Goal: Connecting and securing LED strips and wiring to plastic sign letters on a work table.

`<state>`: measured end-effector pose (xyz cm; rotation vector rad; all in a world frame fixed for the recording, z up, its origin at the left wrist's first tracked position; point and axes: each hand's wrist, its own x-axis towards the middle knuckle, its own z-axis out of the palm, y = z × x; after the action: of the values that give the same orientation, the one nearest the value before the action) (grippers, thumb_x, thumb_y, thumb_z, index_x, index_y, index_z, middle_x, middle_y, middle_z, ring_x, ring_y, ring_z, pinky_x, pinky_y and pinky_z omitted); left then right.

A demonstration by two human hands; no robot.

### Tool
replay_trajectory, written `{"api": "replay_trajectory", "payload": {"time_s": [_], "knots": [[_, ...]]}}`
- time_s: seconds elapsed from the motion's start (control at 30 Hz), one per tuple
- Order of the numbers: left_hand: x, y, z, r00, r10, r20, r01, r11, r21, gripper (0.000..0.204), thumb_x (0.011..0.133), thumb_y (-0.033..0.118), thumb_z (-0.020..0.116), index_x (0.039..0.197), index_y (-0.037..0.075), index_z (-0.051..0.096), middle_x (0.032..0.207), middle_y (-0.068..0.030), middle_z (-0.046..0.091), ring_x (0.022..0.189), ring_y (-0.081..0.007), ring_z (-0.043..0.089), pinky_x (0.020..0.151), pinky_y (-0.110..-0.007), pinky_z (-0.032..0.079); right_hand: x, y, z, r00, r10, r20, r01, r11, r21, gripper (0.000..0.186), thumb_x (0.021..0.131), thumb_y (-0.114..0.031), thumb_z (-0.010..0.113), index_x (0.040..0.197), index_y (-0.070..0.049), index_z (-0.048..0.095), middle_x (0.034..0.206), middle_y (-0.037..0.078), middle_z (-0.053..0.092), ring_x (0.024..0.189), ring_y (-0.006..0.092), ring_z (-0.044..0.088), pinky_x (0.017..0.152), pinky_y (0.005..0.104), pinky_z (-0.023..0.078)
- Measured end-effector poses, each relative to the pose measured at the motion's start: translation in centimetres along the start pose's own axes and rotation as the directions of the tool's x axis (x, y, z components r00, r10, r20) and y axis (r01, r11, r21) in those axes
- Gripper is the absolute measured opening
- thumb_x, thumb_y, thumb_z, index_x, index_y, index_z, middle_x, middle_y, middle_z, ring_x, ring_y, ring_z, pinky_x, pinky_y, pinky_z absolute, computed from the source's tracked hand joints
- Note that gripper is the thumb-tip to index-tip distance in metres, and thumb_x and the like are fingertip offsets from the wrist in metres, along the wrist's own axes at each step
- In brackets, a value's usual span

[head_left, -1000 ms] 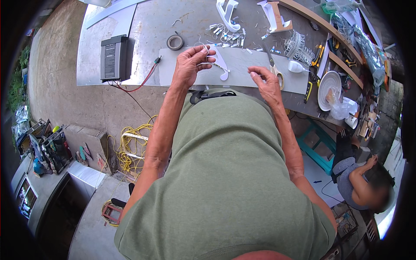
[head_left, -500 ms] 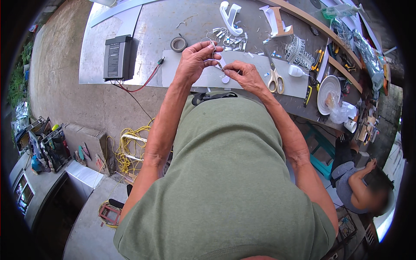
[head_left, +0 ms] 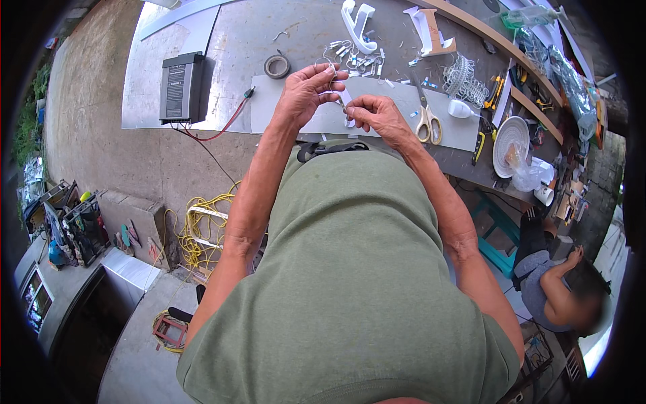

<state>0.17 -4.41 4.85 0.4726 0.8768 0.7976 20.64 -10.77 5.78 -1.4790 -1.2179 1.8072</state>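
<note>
My left hand [head_left: 307,94] is closed in a pinch on thin looped wire [head_left: 334,73], held over a small white curved piece [head_left: 345,97]. My right hand [head_left: 375,118] is closed just below and to the right, its fingertips pinching at the wire or small part on that piece; exactly which is hard to tell. Both hands hover near the front edge of a grey board [head_left: 282,106]. Scissors with cream handles [head_left: 428,126] lie right of my right hand, and a roll of dark tape [head_left: 276,66] lies behind my left hand.
On the metal table [head_left: 235,27] are a black power unit [head_left: 180,87], white letter shapes [head_left: 358,30], LED modules [head_left: 363,62], coiled wire [head_left: 464,79], pliers [head_left: 479,145] and a plate [head_left: 510,145]. Yellow cord [head_left: 202,236] lies below left. Another person [head_left: 545,283] sits at the lower right.
My right hand has moved left and up from beside the scissors to join my left hand at the white piece. My left hand has shifted slightly rightward and up.
</note>
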Motion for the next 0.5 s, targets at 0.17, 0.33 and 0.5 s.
{"api": "replay_trajectory", "payload": {"time_s": [0.17,0.33,0.5], "knots": [[0.19,-0.18,-0.18,1.0,-0.009,0.012,0.009,1.0,-0.001,0.032,0.096,0.014,0.065,0.124,-0.003,0.06,0.112,-0.0168,0.07,0.09,-0.0185,0.071,0.072,-0.029,0.06,-0.02,-0.4,0.25,1.0,0.006,0.001,-0.006,1.0,-0.03,0.024,0.095,-0.025,0.066,0.1,-0.003,0.072,0.082,0.001,0.068,0.07,0.0064,0.056,0.06,0.0218,0.044],[0.1,-0.18,0.02,1.0,-0.022,0.013,0.022,1.0,-0.011,0.029,0.097,0.013,0.064,0.122,-0.002,0.06,0.115,-0.018,0.07,0.092,-0.0199,0.072,0.07,-0.028,0.061,0.15,0.12,-0.03,1.0,-0.004,0.02,0.004,1.0,-0.013,0.023,0.095,-0.026,0.066,0.1,-0.004,0.072,0.081,0.0,0.068,0.07,0.0062,0.055,0.059,0.0219,0.044],[-0.05,-0.3,-0.06,0.999,-0.043,-0.01,0.043,0.999,-0.006,0.027,0.097,0.014,0.065,0.12,-0.001,0.061,0.115,-0.0174,0.07,0.095,-0.0194,0.072,0.068,-0.026,0.061,0.31,0.05,0.15,0.994,-0.066,-0.088,0.062,0.997,-0.048,0.029,0.092,-0.025,0.068,0.107,0.0,0.07,0.093,0.006,0.07,0.077,0.0119,0.062,0.068,0.028,0.049]]}}
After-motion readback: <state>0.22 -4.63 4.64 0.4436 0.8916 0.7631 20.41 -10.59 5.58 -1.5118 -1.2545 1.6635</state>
